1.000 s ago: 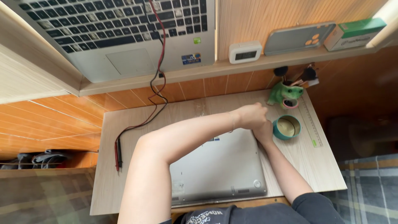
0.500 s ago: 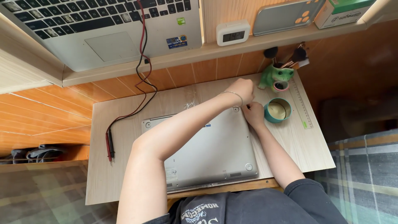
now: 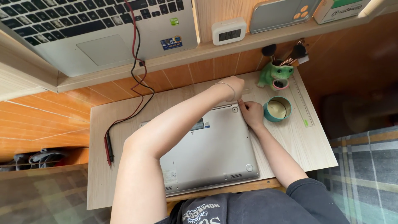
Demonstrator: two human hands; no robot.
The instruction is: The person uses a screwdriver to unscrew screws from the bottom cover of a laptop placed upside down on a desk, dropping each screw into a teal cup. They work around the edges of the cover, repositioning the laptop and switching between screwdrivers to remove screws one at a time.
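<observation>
Wooden walls stand around a small pale table (image 3: pixel 124 124), and a silver laptop (image 3: pixel 215 153) lies upside down in the middle of it. On the far side of the laptop there is only a thin strip of bare table before the wall. On its left the table is mostly bare, with red and black wires (image 3: pixel 124 118) running across to two probes near the table's left edge. The laptop's near edge sits just by the table's near edge. Both hands meet at the laptop's far right corner. The left hand (image 3: pixel 233 87) reaches across, fingers curled in, but I cannot tell if it holds anything. The right hand (image 3: pixel 251 114) rests on that corner, fingers bent, and its grip is hidden too. Just right of the laptop sits a teal cup (image 3: pixel 278 109) with something pale inside. Past the corner stands a green frog pot (image 3: pixel 277 74) with brushes (image 3: pixel 286 53) sticking out. A clear ruler (image 3: pixel 302 101) lies by the table's right edge.
</observation>
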